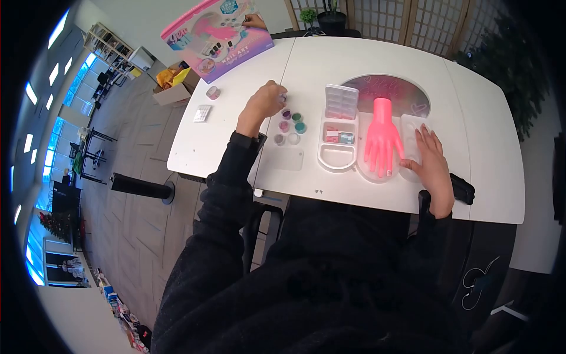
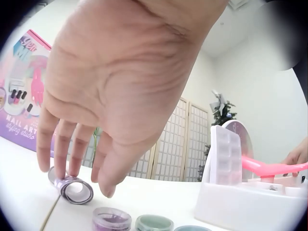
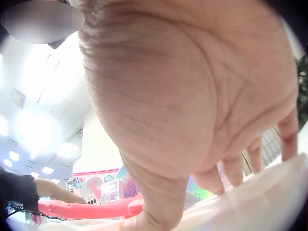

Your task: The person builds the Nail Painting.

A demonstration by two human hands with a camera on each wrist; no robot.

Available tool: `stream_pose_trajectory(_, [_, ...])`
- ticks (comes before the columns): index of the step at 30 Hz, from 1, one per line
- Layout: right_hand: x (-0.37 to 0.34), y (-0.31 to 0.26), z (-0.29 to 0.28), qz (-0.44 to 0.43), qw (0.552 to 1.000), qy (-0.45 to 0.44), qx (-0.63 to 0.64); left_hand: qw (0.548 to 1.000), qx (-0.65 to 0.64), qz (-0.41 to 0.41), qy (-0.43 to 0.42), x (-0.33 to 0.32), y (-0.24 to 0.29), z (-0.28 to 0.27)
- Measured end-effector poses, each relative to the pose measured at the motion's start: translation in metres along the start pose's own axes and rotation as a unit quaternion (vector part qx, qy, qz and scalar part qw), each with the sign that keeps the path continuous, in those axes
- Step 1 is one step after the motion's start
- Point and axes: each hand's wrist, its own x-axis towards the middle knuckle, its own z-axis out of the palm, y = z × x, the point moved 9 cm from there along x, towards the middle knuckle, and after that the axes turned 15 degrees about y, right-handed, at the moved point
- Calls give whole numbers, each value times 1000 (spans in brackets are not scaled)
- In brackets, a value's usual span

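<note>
White table [image 1: 483, 147] across the middle of the frame, with floor at left. Nearest, at bottom centre, dark sleeves [image 1: 227, 194]. Just beyond the near edge, left of centre, a clear flat plate [image 1: 283, 159]. At right, right hand [image 1: 432, 168] with fingers and thumb spread, resting on a white tray [image 1: 411, 141]. Just left of that, a pink model hand [image 1: 382, 138], fingers towards the near edge. Next to it, a white compartment case [image 1: 337, 169] with its gridded lid [image 1: 342, 101] raised. Farther left, small pots [image 1: 300, 127] of purple, pink and green. Past these, left hand [image 1: 263, 105], fingers extended downward and touching a small patterned roll [image 2: 74, 190], thumb beside it; cannot tell whether pinching. Behind the model hand, a shiny rounded panel [image 1: 413, 97]. At upper left, a nail art box [image 1: 221, 44]; farthest, at top right, lattice screens [image 1: 407, 23].
</note>
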Motion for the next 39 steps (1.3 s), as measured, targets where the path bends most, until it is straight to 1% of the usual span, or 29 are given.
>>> stream_pose_trajectory(2, [0, 1, 1, -5, 1000, 7, 6, 999, -5, -22, -30, -4, -1, 8])
stream_pose_trajectory(6, [-2, 2, 1, -12, 1000, 19, 9, 999, 11, -33, -40, -10, 1, 11])
stream_pose_trajectory(8, [-1, -1, -1, -14, 1000, 17, 6, 999, 2, -42, -12, -9, 14, -10])
stream_pose_trajectory(9, [-1, -2, -2, -15, 1000, 16, 3, 999, 2, -43, -13, -10, 19, -14])
stream_pose_trajectory(11, [-1, 1, 0, -19, 1000, 19, 5, 995, -73, -22, 61, -7, 36, -36])
stream_pose_trajectory(12, [-2, 1, 1, -23, 999, 23, 7, 995, -74, -21, 59, -9, 43, -39])
stream_pose_trajectory(13, [-2, 1, 0, -22, 999, 22, 6, 983, -178, -33, 40, -10, 60, -45])
stream_pose_trajectory(14, [-2, 1, 0, -20, 1000, 20, 5, 959, -280, -45, 20, -13, 76, -50])
stream_pose_trajectory(15, [-1, 0, 0, -17, 1000, 18, 4, 959, -280, -45, 19, -16, 88, -53])
stream_pose_trajectory(17, [-1, 1, 1, -18, 1000, 17, 3, 954, -291, -55, -50, -25, 115, -48])
stream_pose_trajectory(18, [-1, 2, 2, -18, 1000, 18, 2, 949, -297, -83, -68, -31, 126, -50])
stream_pose_trajectory(19, [-2, 2, 2, -18, 1000, 18, 2, 949, -297, -84, -67, -33, 131, -45])
stream_pose_trajectory(21, [-1, 2, 1, -17, 1000, 19, 9, 954, -299, 27, -21, -35, 147, -45])
stream_pose_trajectory(22, [0, 1, 0, -19, 1000, 22, 9, 961, -269, 63, 1, -38, 147, -38])
stream_pose_trajectory(27, [-1, 4, 3, -18, 999, 24, 18, 956, -281, 84, 20, -44, 158, -34])
stream_pose_trajectory(29, [-2, 2, 0, -13, 1000, 23, 14, 967, -240, 83, -27, -44, 167, -35])
stream_pose_trajectory(30, [-2, 1, 0, -11, 1000, 21, 11, 967, -239, 84, -28, -43, 168, -35])
stream_pose_trajectory(32, [-2, 2, 1, -10, 1000, 21, 12, 970, -234, 47, -39, -41, 163, -31])
stream_pose_trajectory(33, [-1, 3, 2, -11, 1000, 22, 12, 970, -234, 47, -40, -41, 160, -29])
stream_pose_trajectory(35, [-2, 2, 1, -8, 1000, 21, 13, 969, -225, 99, -32, -44, 161, -25])
stream_pose_trajectory(36, [-2, 2, 0, -7, 1000, 21, 14, 969, -226, 99, -33, -45, 159, -21])
stream_pose_trajectory(38, [-2, 2, 0, -5, 1000, 18, 13, 973, -190, 82, -99, -50, 154, -5])
stream_pose_trajectory(39, [-2, 2, 0, -3, 1000, 15, 13, 973, -190, 82, -99, -50, 151, -4])
